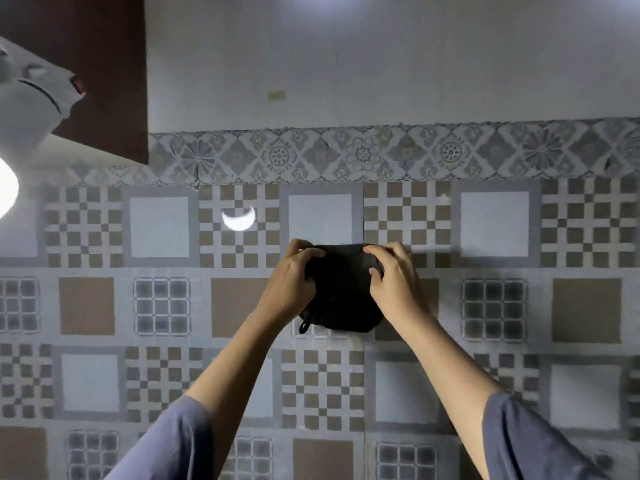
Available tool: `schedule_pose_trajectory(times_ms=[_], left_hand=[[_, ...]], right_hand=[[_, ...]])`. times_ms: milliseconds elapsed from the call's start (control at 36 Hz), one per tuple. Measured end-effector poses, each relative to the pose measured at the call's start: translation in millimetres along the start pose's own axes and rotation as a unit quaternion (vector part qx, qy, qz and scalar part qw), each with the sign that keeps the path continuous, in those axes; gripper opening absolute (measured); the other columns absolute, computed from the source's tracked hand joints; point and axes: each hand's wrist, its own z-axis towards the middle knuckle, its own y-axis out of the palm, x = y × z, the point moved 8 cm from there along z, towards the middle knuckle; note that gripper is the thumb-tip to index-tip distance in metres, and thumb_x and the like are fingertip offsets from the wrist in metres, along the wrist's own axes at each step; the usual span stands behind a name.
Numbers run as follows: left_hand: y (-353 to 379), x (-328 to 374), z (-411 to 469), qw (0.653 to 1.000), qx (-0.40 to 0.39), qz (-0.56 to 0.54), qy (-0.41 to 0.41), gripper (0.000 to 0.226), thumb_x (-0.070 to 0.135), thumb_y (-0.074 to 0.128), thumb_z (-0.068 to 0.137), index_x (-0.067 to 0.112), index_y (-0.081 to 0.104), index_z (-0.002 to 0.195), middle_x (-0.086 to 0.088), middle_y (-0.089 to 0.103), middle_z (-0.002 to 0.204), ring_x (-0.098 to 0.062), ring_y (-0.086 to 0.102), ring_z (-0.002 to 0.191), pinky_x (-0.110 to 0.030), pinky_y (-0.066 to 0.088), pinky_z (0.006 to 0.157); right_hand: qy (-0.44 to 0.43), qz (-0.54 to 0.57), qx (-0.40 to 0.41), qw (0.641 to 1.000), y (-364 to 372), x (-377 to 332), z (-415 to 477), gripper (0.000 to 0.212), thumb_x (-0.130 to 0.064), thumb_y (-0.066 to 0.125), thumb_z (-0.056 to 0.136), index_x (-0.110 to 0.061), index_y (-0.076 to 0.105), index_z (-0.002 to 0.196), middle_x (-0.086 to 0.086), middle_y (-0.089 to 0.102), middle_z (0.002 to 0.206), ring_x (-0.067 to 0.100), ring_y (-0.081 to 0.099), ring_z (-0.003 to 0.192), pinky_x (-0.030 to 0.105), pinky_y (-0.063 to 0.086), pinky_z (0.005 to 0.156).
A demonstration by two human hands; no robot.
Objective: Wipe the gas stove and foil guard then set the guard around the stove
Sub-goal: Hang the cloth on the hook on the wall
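Observation:
A black cloth (pixel 343 292), bunched up with a small loop hanging at its lower left, is held up in front of a patterned tile wall (pixel 495 306). My left hand (pixel 291 282) grips its left side with curled fingers. My right hand (pixel 394 282) grips its right side, fingers curled over the top edge. Both arms reach forward and up from the bottom of the view. Neither the gas stove nor the foil guard shows in this view.
A dark brown cabinet (pixel 104 64) hangs at the upper left. Beside it, a white range hood (pixel 31 98) and a bright lamp (pixel 5 192) sit at the left edge. A plain grey wall (pixel 381 64) rises above the tile border.

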Motion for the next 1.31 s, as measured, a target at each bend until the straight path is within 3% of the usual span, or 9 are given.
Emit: schedule_pose_trajectory(times_ms=[111,222,417,528,750,889,1000,1139,1306], left_hand=[[12.9,-19.6,11.7,0.999,0.036,-0.016,-0.018,0.042,-0.008,0.049,0.083,0.007,0.054,0.122,-0.005,0.042,0.126,-0.014,0.046,0.107,-0.011,0.038,0.087],[23.4,-34.1,6.3,0.995,0.088,-0.043,-0.009,0.042,-0.009,0.05,0.08,0.008,0.057,0.118,-0.004,0.039,0.125,-0.005,0.037,0.105,0.003,0.032,0.081],[42.1,-47.6,-19.1,0.984,0.121,-0.122,-0.039,0.042,-0.005,0.054,0.079,0.013,0.057,0.118,0.007,0.038,0.116,-0.003,0.034,0.107,0.003,0.029,0.093],[56.0,-47.5,-31.3,0.978,0.101,-0.17,-0.061,0.044,0.0,0.058,0.079,0.017,0.055,0.12,0.006,0.041,0.115,-0.01,0.042,0.111,-0.014,0.039,0.097],[60.7,-43.7,-39.4,0.968,0.067,-0.223,-0.09,0.046,-0.003,0.057,0.079,0.016,0.054,0.122,0.005,0.041,0.113,-0.008,0.046,0.107,-0.005,0.041,0.092],[52.5,-43.4,-37.9,0.975,-0.001,-0.187,-0.118,0.045,-0.002,0.058,0.081,0.014,0.055,0.123,-0.004,0.045,0.122,-0.015,0.043,0.115,-0.009,0.036,0.087],[31.6,-41.4,-45.7,0.976,-0.041,-0.16,-0.145,0.043,0.007,0.06,0.083,0.015,0.054,0.125,-0.005,0.043,0.134,-0.018,0.038,0.125,-0.018,0.028,0.096],[-15.1,-34.2,-72.0,0.972,-0.041,-0.147,-0.18,0.044,0.017,0.059,0.087,0.017,0.048,0.13,-0.005,0.044,0.14,-0.02,0.039,0.129,-0.033,0.033,0.105],[-57.3,-37.1,-150.0,0.967,-0.051,-0.105,-0.228,0.042,0.02,0.057,0.089,0.016,0.048,0.13,-0.003,0.049,0.135,-0.017,0.044,0.126,-0.031,0.036,0.103]], right_hand=[[-0.004,-0.004,0.015,1.0,17.7,7.8,11.3,0.039,-0.002,0.054,0.089,-0.011,0.056,0.126,0.009,0.046,0.125,0.025,0.054,0.107,0.025,0.046,0.087],[-0.015,0.018,0.027,0.999,39.5,21.2,1.7,0.043,-0.002,0.056,0.087,-0.011,0.053,0.13,0.013,0.043,0.129,0.026,0.05,0.115,0.031,0.046,0.097],[-0.063,0.024,0.067,0.995,49.6,25.1,-17.6,0.036,0.002,0.062,0.079,-0.002,0.061,0.115,0.016,0.048,0.121,0.033,0.048,0.11,0.033,0.044,0.097],[-0.039,0.033,0.041,0.998,54.3,27.0,-20.7,0.04,0.002,0.059,0.081,-0.003,0.057,0.121,0.013,0.05,0.122,0.033,0.048,0.111,0.042,0.048,0.096],[-0.02,0.036,0.0,0.999,50.5,25.3,-24.7,0.042,-0.001,0.058,0.083,-0.007,0.055,0.125,0.011,0.051,0.124,0.029,0.046,0.116,0.027,0.036,0.097],[0.006,0.041,-0.069,0.997,46.3,22.7,-24.1,0.046,-0.003,0.053,0.088,-0.01,0.049,0.133,0.007,0.047,0.132,0.026,0.041,0.123,0.033,0.036,0.106],[0.036,0.017,-0.134,0.99,38.1,14.7,-26.5,0.047,-0.006,0.047,0.091,-0.013,0.043,0.138,0.003,0.042,0.139,0.023,0.033,0.13,0.031,0.027,0.109],[0.041,0.013,-0.144,0.989,16.5,-15.6,-37.8,0.045,-0.01,0.045,0.093,-0.015,0.043,0.138,0.0,0.037,0.145,0.021,0.03,0.135,0.032,0.026,0.111],[0.013,0.084,-0.203,0.975,21.4,-76.2,-87.9,0.043,-0.005,0.046,0.092,-0.012,0.046,0.135,0.004,0.041,0.142,0.021,0.036,0.131,0.03,0.028,0.109]])
